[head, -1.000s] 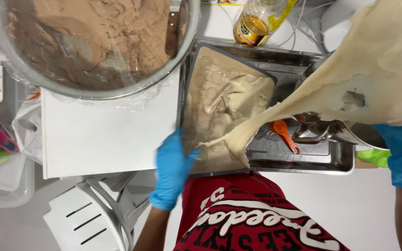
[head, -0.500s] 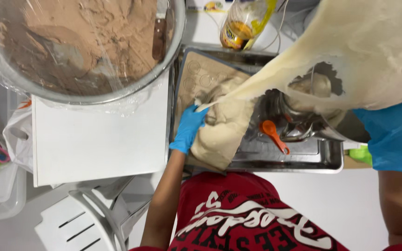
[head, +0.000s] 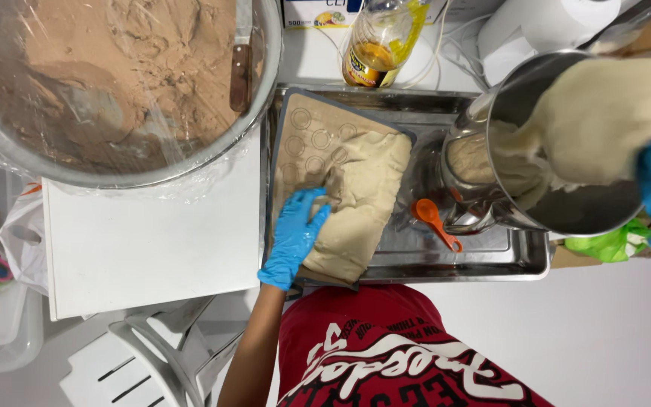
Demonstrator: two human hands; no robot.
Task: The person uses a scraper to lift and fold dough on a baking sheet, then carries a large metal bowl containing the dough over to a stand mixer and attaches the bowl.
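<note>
Head view: pale, lumpy dough slab [head: 359, 200]

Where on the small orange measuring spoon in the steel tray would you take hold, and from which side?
Take the orange measuring spoon by its thin handle, which points toward the tray's near rim and lies free on bare steel. Come from above on that near side: the round bowl end sits close against the tilted steel mixing bowl, leaving little room there.

Shiny metal tray [head: 491, 260] and pot [head: 566, 203]; matt, soft dough [head: 363, 196]; glossy blue gloves [head: 295, 237], probably rubber; crinkled clear film [head: 114, 75].
</note>
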